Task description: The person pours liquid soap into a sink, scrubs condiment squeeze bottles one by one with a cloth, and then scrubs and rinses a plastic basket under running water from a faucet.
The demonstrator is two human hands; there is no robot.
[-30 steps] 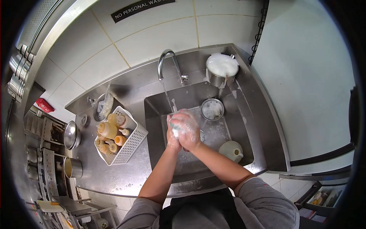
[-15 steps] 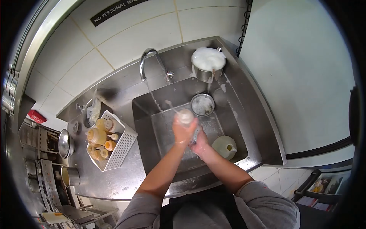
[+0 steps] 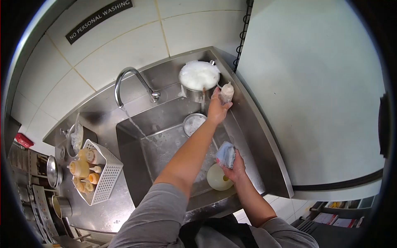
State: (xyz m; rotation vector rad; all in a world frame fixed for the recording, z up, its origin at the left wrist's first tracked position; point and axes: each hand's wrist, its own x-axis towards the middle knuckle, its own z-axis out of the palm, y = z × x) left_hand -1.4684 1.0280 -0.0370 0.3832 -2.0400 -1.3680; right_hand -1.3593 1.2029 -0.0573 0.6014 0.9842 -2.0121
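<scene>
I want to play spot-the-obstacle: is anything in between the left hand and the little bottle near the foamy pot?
Nothing that I can see. The left hand is right at the bottle, though how firmly it grips is hard to tell. The pot is off to one side.
</scene>
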